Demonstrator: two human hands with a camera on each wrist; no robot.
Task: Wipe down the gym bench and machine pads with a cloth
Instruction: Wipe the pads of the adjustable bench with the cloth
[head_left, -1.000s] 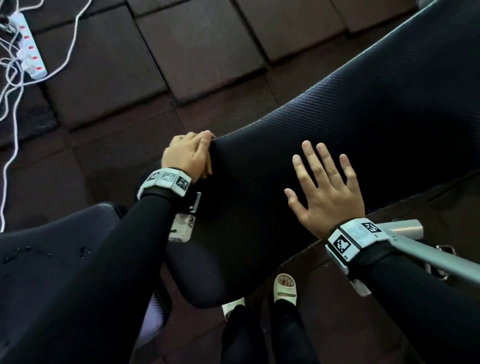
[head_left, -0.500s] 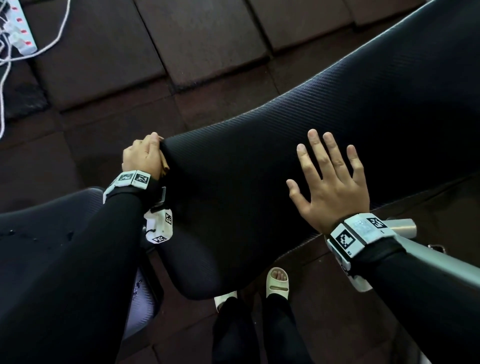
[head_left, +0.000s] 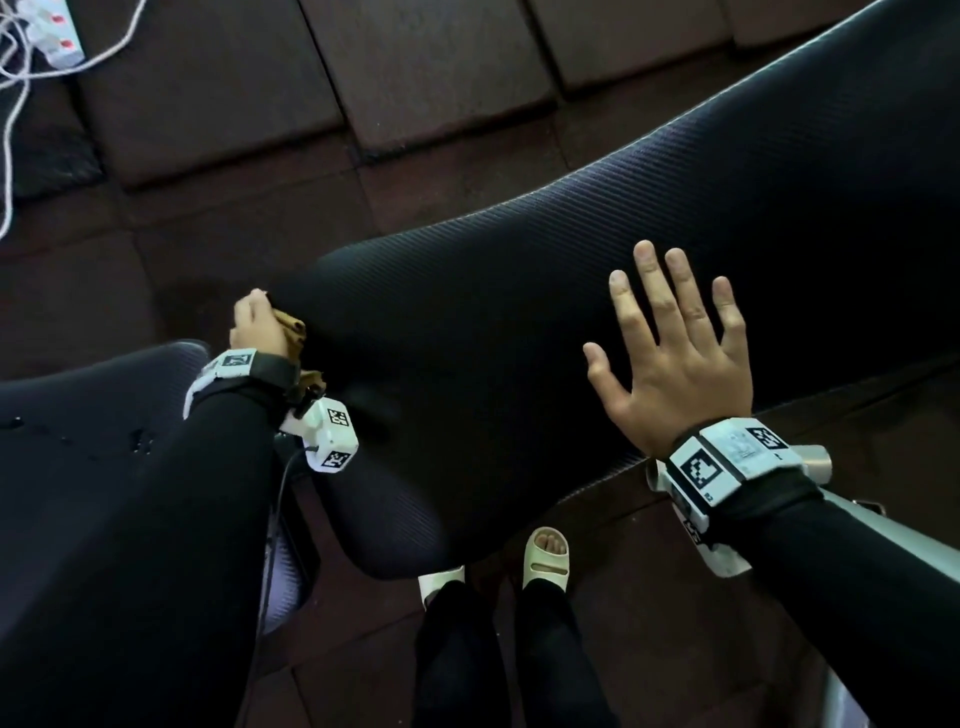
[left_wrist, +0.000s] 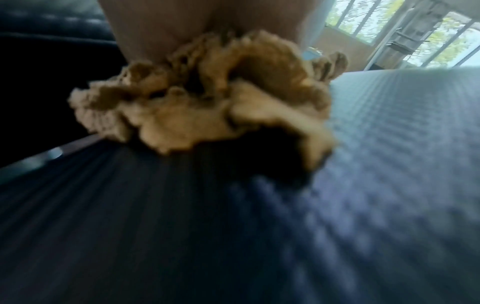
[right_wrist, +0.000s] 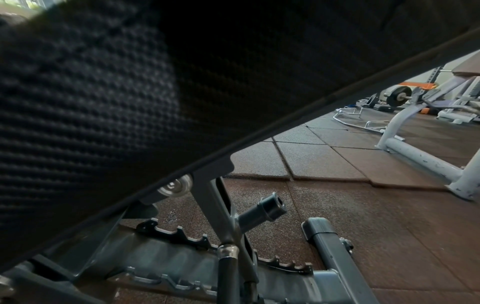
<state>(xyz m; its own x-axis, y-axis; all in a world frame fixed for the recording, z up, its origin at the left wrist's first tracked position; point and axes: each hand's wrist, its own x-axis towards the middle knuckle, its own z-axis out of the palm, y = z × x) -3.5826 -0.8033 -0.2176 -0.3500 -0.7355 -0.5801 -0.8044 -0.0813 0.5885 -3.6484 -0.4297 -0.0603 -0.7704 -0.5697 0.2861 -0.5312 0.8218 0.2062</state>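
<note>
Crumpled tan cloth (left_wrist: 202, 98) bunched under left hand (head_left: 257, 325), pressed on end edge of black ribbed vinyl bench pad (head_left: 519, 312). Cloth judged soft, light, limp; best gripped wadded in palm. Pad firm, likely slippery. Right hand (head_left: 675, 374) flat, fingers spread, bracing pad. No readable writing.
</note>
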